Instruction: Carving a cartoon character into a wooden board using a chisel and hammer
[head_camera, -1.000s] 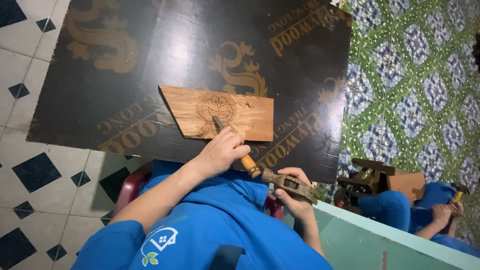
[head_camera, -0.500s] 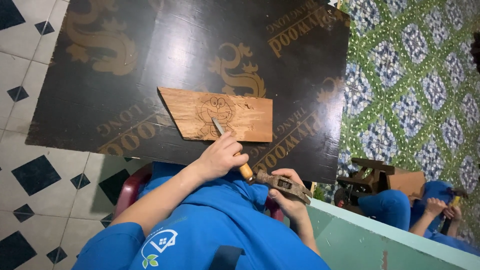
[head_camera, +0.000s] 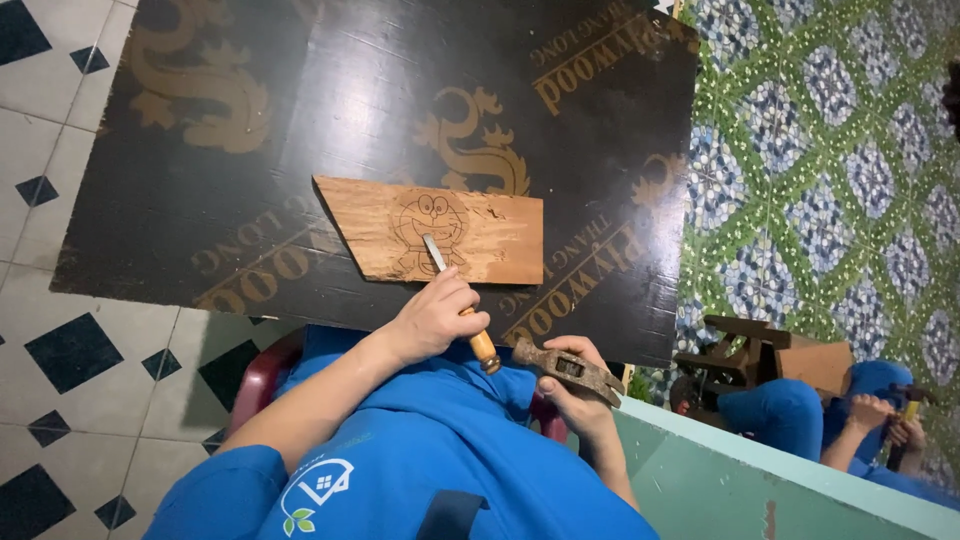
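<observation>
The left hand (head_camera: 432, 318) is closed around a wooden-handled chisel (head_camera: 458, 300) whose blade slants up-left onto the cartoon drawing on the wooden board (head_camera: 440, 232) lying on the dark plywood counter (head_camera: 300, 130), while the right hand (head_camera: 572, 388), gripping a hammer (head_camera: 567, 366), sits just beside the handle's butt end.

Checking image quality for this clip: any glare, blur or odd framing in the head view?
Head view: soft glare streaks the dark plywood sheet above the wooden plank; the left hand with its chisel and the right hand with the hammer look sharp; the frame is upside down and tilted, the wide lens bending the edges.
</observation>
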